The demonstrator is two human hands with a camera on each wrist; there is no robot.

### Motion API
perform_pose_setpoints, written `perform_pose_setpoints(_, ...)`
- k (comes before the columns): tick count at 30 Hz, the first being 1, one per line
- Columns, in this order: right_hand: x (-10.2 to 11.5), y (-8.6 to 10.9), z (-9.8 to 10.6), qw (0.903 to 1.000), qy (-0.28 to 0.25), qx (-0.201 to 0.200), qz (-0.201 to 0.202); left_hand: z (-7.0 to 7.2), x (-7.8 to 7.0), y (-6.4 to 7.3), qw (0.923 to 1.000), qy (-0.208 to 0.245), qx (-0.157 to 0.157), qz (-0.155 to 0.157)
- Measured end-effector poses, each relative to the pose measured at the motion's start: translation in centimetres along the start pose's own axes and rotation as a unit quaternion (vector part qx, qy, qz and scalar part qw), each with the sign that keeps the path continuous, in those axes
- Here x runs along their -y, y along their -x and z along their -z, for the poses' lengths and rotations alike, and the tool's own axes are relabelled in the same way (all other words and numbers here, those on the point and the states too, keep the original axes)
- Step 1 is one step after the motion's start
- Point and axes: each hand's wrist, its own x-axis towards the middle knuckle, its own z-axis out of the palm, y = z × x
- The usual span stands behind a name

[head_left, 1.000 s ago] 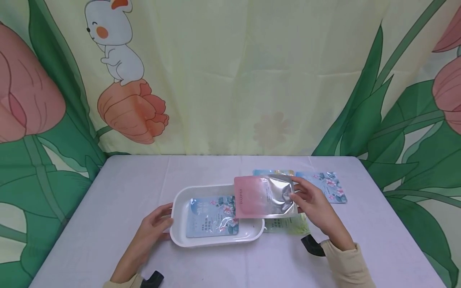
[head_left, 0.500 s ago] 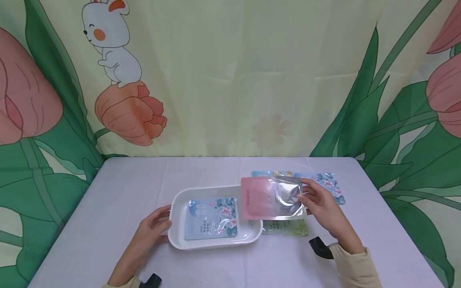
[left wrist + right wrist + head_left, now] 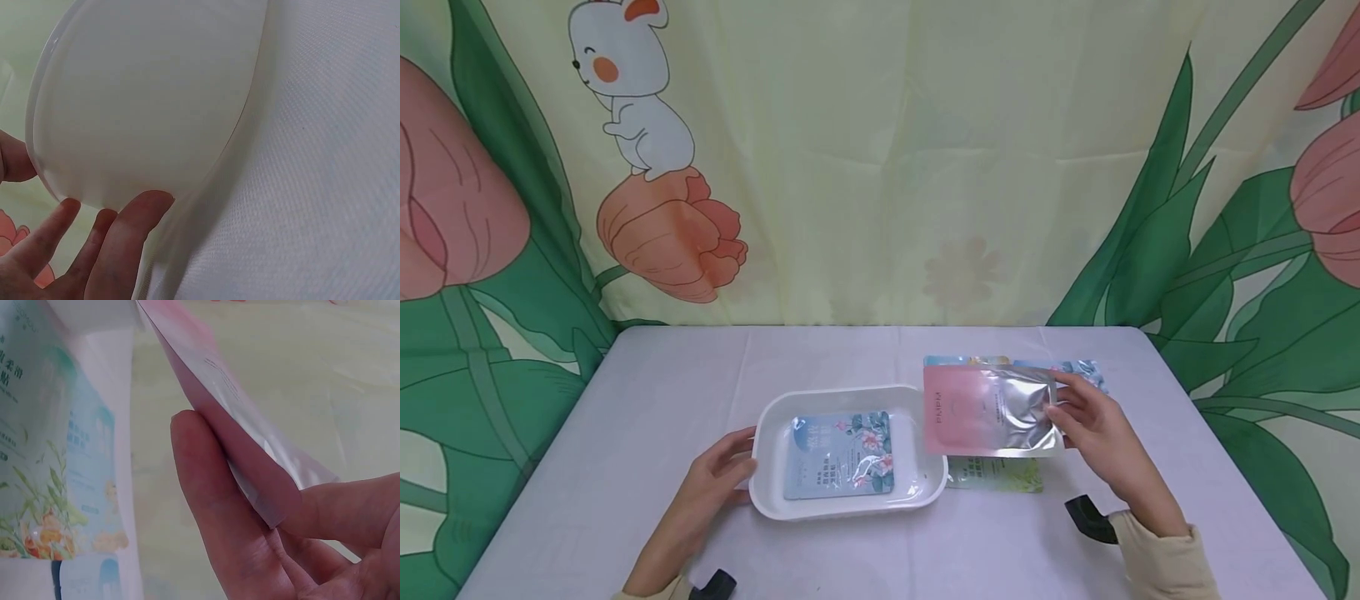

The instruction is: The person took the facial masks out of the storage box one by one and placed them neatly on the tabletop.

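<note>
At the left end of the white tray (image 3: 760, 483), my left hand (image 3: 715, 471) grips the rim and end wall; the left wrist view shows the fingertips (image 3: 153, 203) against its outer side. A blue flowered packet (image 3: 838, 456) lies flat inside the tray. My right hand (image 3: 1093, 429) pinches the silver end of a pink and silver foil packet (image 3: 977, 408) between thumb and fingers. That packet is raised beyond the tray's right end, its pink end near the rim. It partly hides a green packet (image 3: 996, 473) and blue packets behind it.
Behind the held packet lie a blue packet (image 3: 951, 361) and another blue flowered packet (image 3: 1086, 371), both partly covered. A white cloth (image 3: 662, 400) covers the table. A printed curtain (image 3: 850, 208) hangs along the back edge.
My right hand has moved right with the pink and silver packet, away from over the tray. More of the tray's right end shows. My left hand stays at the tray's left end.
</note>
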Motion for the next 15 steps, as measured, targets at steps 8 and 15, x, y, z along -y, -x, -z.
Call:
perform_pose_setpoints(8, -0.7, 0.4, 0.9, 0.9997, 0.020, -0.015, -0.003, 0.1, -0.1, 0.1, 1.0000, -0.004, -0.002, 0.002)
perform_pose_setpoints(15, -1.2, 1.0, 1.8, 0.9989, 0.034, -0.032, 0.000, 0.0, 0.0, 0.1, 1.0000, 0.004, 0.005, -0.005)
